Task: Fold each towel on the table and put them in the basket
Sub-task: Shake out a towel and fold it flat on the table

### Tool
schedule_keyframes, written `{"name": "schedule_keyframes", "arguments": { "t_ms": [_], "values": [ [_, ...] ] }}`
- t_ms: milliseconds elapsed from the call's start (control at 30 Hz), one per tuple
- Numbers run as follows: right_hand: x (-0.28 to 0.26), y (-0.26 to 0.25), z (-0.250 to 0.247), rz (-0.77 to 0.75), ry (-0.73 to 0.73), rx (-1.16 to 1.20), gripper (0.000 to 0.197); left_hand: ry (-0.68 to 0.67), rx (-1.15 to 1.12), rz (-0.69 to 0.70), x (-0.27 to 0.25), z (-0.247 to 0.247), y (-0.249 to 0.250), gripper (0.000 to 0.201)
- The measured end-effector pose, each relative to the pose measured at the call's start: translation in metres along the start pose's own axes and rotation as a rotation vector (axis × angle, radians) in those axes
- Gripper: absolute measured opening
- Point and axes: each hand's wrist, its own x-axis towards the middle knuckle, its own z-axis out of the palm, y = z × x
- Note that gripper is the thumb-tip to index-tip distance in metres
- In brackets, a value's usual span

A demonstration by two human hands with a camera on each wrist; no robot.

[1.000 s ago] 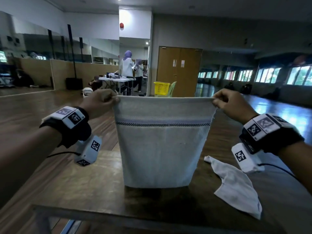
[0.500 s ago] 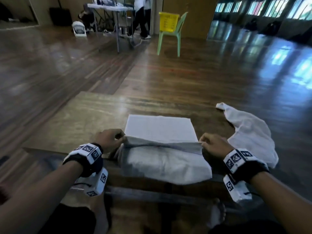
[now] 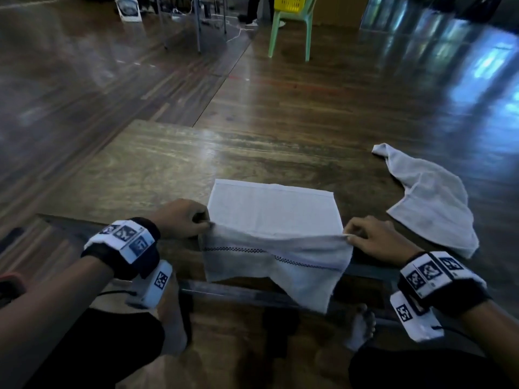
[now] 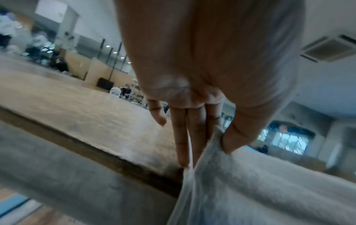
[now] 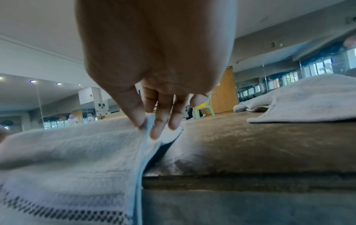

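A white towel with a dark dotted stripe lies half on the wooden table; its near part hangs over the front edge. My left hand pinches the towel's left side at the table edge. My right hand pinches the right side. The left wrist view shows thumb and fingers nipping the cloth. The right wrist view shows thumb and forefinger nipping the towel's edge. A second, crumpled white towel lies on the table's right side. A yellow basket sits on a green chair far ahead.
The green chair stands on the wooden floor beyond the table. A person's legs and a table leg are further back. My bare feet show under the table's front edge.
I have lowered the towel from held-up in the air onto the table, and the far half now lies flat. The hanging near part has slid further down on the right.
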Motion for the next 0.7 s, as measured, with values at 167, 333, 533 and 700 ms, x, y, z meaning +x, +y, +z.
{"name": "schedule_keyframes", "arguments": {
  "t_ms": [167, 333, 533, 700],
  "values": [
    [0.022, -0.003, -0.017, 0.040, 0.173, 0.146, 0.005, 0.152, -0.180, -0.044, 0.023, -0.021, -0.001, 0.015],
    [0.060, -0.007, -0.037, 0.107, 0.315, 0.220, 0.007, 0.316, -0.202, -0.060, 0.065, -0.035, -0.004, 0.011],
    [0.105, -0.004, -0.040, 0.131, 0.230, 0.109, 0.011, 0.253, -0.053, -0.072, 0.104, -0.034, -0.025, 0.012],
    [0.128, 0.004, -0.029, 0.084, 0.113, -0.035, 0.011, 0.136, 0.087, -0.085, 0.120, -0.024, -0.029, 0.012]
  ]
}}
